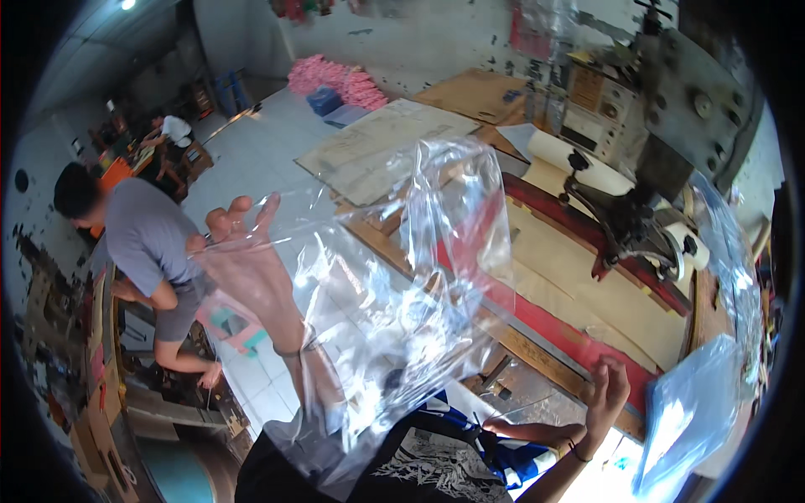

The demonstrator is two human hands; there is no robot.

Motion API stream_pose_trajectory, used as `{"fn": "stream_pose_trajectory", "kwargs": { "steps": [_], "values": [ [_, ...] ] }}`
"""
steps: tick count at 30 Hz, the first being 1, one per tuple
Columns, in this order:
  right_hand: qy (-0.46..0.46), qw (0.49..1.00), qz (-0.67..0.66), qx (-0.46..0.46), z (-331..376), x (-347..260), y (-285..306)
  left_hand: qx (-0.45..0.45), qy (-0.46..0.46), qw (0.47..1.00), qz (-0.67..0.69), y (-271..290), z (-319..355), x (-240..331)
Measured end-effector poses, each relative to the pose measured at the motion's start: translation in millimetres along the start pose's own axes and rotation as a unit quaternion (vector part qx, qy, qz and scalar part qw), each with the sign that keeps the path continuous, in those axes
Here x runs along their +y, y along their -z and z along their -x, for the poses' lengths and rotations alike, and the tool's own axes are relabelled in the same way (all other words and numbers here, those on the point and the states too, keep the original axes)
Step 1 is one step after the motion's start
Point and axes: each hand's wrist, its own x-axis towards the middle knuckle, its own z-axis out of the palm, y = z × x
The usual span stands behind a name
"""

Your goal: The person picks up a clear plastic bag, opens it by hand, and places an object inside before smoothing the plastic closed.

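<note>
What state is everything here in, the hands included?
Clear plastic film: creased, spread out
Left hand: raised, touching the film
Right hand: open, thumb spread
Clear plastic sheets: stacked
Grey machine: can't tell whether running
Pink bundles: heaped
Ceiling lamp: lit
Nearer co-worker: bent forward

on the white tiled floor (pixel 260 151), at its far edge, a heap of bright pink, lumpy bundles (pixel 335 75) lies by the pale, peeling wall (pixel 377 42). a dark blue bundle (pixel 324 101) sits just in front of it. near the floor's far left corner stands a blue upright object (pixel 231 90), too small to make out. along the left edge, a co-worker in a grey t-shirt and shorts (pixel 151 226) bends forward; farther back, a person in a white top (pixel 175 129) sits by a brown wooden stool (pixel 196 158). a small, bright white ceiling lamp (pixel 127 4) glows above.
</note>
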Motion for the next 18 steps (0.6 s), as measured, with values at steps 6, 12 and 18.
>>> {"fn": "stream_pose_trajectory", "kwargs": {
  "steps": [6, 12, 18],
  "values": [
    [0.101, 0.984, -0.143, -0.024, -18.6, -60.6, -43.6, -0.004, 0.054, 0.996, 0.073, -13.5, 13.5, -37.7],
    [0.111, 0.979, -0.157, -0.072, -36.8, -78.1, -58.7, -0.03, 0.093, 0.995, -0.006, -46.5, 40.2, -54.7],
    [-0.008, 0.964, -0.261, -0.039, -30.7, -78.0, -39.8, -0.061, 0.192, 0.977, -0.066, -67.9, 87.1, -102.5]
  ]
}}
